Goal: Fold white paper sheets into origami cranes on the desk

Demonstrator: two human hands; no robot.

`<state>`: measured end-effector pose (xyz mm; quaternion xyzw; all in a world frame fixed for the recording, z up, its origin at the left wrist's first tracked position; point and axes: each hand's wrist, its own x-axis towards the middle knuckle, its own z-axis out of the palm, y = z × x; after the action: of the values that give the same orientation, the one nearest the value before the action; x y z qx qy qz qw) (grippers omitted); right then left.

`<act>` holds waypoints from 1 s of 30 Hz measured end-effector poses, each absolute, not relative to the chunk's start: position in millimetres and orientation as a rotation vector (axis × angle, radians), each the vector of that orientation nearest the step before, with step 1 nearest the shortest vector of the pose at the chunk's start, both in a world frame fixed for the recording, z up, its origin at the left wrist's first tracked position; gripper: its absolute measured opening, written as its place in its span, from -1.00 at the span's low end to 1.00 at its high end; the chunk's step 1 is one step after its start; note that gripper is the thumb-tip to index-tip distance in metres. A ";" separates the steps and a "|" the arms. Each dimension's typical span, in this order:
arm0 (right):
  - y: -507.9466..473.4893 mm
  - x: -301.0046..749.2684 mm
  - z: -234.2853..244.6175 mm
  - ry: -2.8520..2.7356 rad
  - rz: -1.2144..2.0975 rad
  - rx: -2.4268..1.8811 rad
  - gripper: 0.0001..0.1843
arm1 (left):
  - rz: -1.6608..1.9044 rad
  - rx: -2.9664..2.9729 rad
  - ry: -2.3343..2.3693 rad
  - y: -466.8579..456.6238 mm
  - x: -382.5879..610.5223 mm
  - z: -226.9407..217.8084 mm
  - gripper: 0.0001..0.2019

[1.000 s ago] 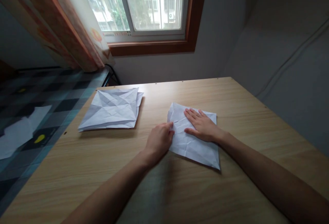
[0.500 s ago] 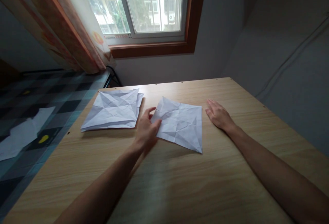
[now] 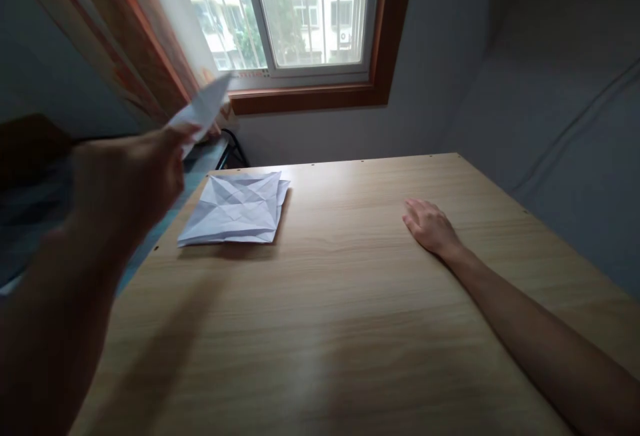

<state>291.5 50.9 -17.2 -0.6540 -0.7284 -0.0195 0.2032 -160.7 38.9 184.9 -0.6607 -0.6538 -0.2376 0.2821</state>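
Observation:
Raised at the left, my left hand (image 3: 135, 179) is closed on a creased sheet of white paper (image 3: 204, 111), which is seen nearly edge-on. Motion blurs the hand a little. Below and to its right, a stack of creased white paper sheets (image 3: 240, 204) lies at the far left of the wooden table (image 3: 330, 276). My right hand (image 3: 431, 225) rests flat on the table's right half, fingers stretched out, with nothing in it.
Left of the table is a checked cloth surface (image 3: 203, 159), mostly hidden behind my left arm. An orange curtain (image 3: 150, 43) hangs beside the barred window (image 3: 305, 16) at the back. A cable (image 3: 575, 123) runs along the right wall.
My left hand has lifted the creased sheet off the middle of the table and carried it up and left. My right hand stays in place on the table. The view has shifted slightly.

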 end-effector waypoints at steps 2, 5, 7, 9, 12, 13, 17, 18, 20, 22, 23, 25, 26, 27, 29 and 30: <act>50.2 291.4 -16.4 -2.038 -0.059 -1.829 -0.47 | -0.265 -1.989 -1.677 40.8 -150.0 159.3 -0.58; 49.4 291.4 -14.9 -2.056 -0.060 -1.838 -0.49 | 0.019 -2.209 -1.662 44.1 -131.5 115.3 -0.56; 49.1 291.2 -14.1 -2.064 -0.058 -1.842 -0.50 | 0.117 -2.337 -1.676 45.4 -120.9 91.2 -0.61; 48.8 290.8 -13.6 -2.068 -0.066 -1.843 -0.51 | 0.117 -2.407 -1.689 46.3 -113.5 76.5 -0.65; 48.5 289.9 -13.3 -2.071 -0.078 -1.843 -0.52 | -0.089 -2.448 -1.738 50.2 -110.3 73.6 -0.63; 48.5 289.7 -13.2 -2.070 -0.077 -1.845 -0.52 | -0.200 -2.438 -1.776 53.2 -111.5 76.1 -0.56; 48.8 289.7 -13.3 -2.067 -0.072 -1.839 -0.54 | -0.455 -2.289 -1.963 72.9 -124.4 80.7 -0.41; 49.0 289.9 -13.5 -2.065 -0.075 -1.836 -0.55 | -0.388 -2.264 -1.985 78.6 -128.7 77.0 -0.39; 49.6 290.2 -14.2 -2.055 -0.085 -1.833 -0.57 | -0.132 -2.237 -2.091 88.7 -137.6 64.3 -0.32; 50.4 290.4 -15.2 -2.042 -0.090 -1.830 -0.59 | 0.049 -2.235 -2.221 96.6 -146.0 48.9 -0.27; 50.8 290.5 -15.7 -2.036 -0.088 -1.825 -0.60 | 0.065 -2.215 -2.273 100.0 -149.7 42.2 -0.26; 51.6 290.6 -16.7 -2.030 -0.079 -1.813 -0.61 | 0.074 -2.210 -2.301 106.3 -155.7 33.2 -0.22; 51.9 290.8 -17.1 -2.027 -0.074 -1.810 -0.61 | 0.078 -2.220 -2.298 109.4 -158.1 31.1 -0.21; 52.1 290.9 -17.5 -2.024 -0.070 -1.809 -0.61 | 0.072 -2.234 -2.286 112.5 -160.0 30.2 -0.21; 52.2 291.4 -18.1 -2.016 -0.064 -1.809 -0.62 | 0.059 -2.274 -2.254 118.8 -163.3 30.8 -0.21; 52.2 291.6 -18.2 -2.001 -0.045 -1.798 -0.63 | 0.050 -2.294 -2.240 121.9 -164.7 31.8 -0.22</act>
<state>291.6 52.2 -18.2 -0.6512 -0.7250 -0.0163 0.2237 -164.7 121.9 31.8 -0.7150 -0.6982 0.0156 -0.0327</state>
